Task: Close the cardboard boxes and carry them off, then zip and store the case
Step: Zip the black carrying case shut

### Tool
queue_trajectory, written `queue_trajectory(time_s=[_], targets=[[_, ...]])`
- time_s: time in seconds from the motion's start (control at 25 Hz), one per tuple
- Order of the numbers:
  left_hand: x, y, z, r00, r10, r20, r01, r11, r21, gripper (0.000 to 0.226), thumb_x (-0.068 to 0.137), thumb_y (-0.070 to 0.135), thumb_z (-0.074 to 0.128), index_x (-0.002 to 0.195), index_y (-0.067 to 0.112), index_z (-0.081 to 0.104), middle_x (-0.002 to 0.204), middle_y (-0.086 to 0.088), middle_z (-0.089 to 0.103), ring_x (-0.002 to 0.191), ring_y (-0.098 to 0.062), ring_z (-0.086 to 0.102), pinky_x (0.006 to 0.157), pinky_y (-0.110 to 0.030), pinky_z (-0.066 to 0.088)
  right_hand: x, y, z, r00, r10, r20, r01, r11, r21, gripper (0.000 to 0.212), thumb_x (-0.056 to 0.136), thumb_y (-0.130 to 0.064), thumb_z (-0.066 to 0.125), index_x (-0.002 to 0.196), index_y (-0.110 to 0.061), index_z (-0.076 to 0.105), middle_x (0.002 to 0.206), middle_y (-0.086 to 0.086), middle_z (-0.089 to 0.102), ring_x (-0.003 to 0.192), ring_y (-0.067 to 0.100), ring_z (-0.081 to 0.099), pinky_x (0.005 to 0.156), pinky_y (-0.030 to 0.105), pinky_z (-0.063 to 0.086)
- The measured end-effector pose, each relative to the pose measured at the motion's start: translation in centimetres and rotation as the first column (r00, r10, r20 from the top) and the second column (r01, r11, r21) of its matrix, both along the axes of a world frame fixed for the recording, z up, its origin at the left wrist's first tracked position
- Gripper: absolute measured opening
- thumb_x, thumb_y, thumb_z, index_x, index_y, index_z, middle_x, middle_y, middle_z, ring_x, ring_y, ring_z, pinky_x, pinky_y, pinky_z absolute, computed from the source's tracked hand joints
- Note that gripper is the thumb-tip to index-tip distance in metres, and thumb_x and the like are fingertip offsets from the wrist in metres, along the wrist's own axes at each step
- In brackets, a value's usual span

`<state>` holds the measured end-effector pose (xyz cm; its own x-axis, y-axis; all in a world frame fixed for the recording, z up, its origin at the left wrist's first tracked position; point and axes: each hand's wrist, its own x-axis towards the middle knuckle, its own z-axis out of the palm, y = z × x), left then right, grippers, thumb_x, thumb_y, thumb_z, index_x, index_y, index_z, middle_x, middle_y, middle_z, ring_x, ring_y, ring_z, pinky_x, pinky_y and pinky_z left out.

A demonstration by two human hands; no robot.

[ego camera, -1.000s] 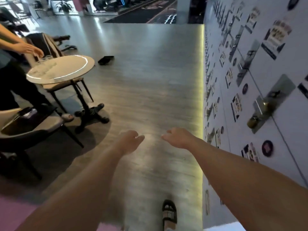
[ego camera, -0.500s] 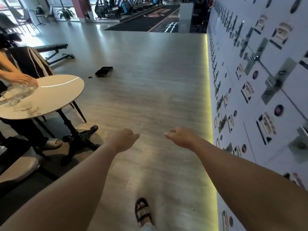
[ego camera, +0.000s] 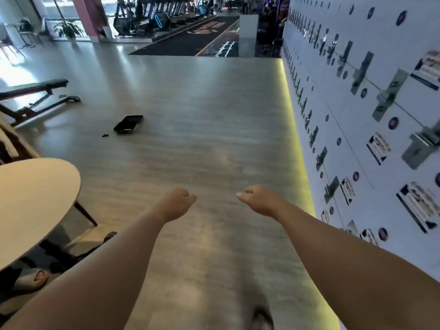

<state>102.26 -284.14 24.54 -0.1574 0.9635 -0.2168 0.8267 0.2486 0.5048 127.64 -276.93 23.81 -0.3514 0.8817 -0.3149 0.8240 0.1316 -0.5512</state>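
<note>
Gym floor (ego camera: pixel 202 139) now nearer the black case (ego camera: pixel 128 124) than a second ago, walker advancing, left hand (ego camera: pixel 177 204) and right hand (ego camera: pixel 258 201) loosely curled, empty, so zipping comes next.

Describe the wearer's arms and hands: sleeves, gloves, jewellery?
Both forearms are bare as far as the frame shows, no sleeve in view. The left hand and right hand carry no gloves, and no watch, band or ring is visible.
</note>
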Motion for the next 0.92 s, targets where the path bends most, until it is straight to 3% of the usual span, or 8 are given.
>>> queue_trajectory(time_s=[0.12,0.24,0.36,0.52,0.92], targets=[[-3.2,11.3,-1.5,0.997,-0.029,-0.068,0.028,0.999,-0.021,0.046,0.103,0.040,0.047,0.089,0.001,0.067,0.103,-0.022,0.068,0.103,-0.038,0.061,0.080,-0.036,0.042,-3.1,11.0,-1.5,1.000,-0.005,-0.024,0.006,1.000,0.005,0.064,0.098,-0.052,0.056,0.143,-0.007,0.057,0.151,0.012,0.052,0.138,0.028,0.049,0.107,0.031,0.038],[-6.1,21.6,-2.2,0.995,0.038,-0.094,-0.039,0.999,-0.015,0.052,0.101,0.049,0.045,0.088,0.004,0.069,0.099,-0.017,0.070,0.102,-0.034,0.062,0.076,-0.033,0.040,-6.1,22.4,-2.4,0.999,0.047,-0.001,-0.047,0.999,-0.005,0.064,0.098,-0.055,0.054,0.144,-0.010,0.056,0.152,0.010,0.051,0.140,0.027,0.047,0.108,0.031,0.037],[-9.0,30.2,-1.7,0.993,0.097,-0.060,-0.100,0.994,-0.050,0.053,0.099,0.053,0.046,0.088,0.008,0.070,0.097,-0.013,0.070,0.101,-0.033,0.064,0.077,-0.033,0.043,-9.5,32.1,-1.7,0.995,0.095,0.021,-0.094,0.995,-0.025,0.046,0.098,-0.055,0.054,0.115,-0.015,0.070,0.130,0.008,0.065,0.132,0.029,0.054,0.095,0.030,0.041],[-14.0,41.0,-0.5,0.984,0.179,-0.018,-0.180,0.983,-0.039,0.051,0.098,0.055,0.046,0.106,0.012,0.072,0.109,-0.009,0.070,0.109,-0.031,0.062,0.087,-0.035,0.047,-15.7,44.4,-0.5,0.985,0.173,0.010,-0.173,0.985,-0.017,0.065,0.099,-0.054,0.054,0.145,-0.008,0.054,0.152,0.011,0.050,0.139,0.027,0.048,0.108,0.031,0.038],[-34.8,68.2,-2.4,0.966,0.258,-0.007,-0.258,0.963,-0.073,0.055,0.097,0.059,0.044,0.111,0.013,0.070,0.114,-0.007,0.069,0.109,-0.028,0.062,0.085,-0.033,0.045,-36.7,73.6,-1.3,0.960,0.274,0.056,-0.274,0.962,-0.011,0.067,0.097,-0.057,0.054,0.144,-0.009,0.056,0.151,0.009,0.052,0.139,0.027,0.048,0.112,0.034,0.039]])
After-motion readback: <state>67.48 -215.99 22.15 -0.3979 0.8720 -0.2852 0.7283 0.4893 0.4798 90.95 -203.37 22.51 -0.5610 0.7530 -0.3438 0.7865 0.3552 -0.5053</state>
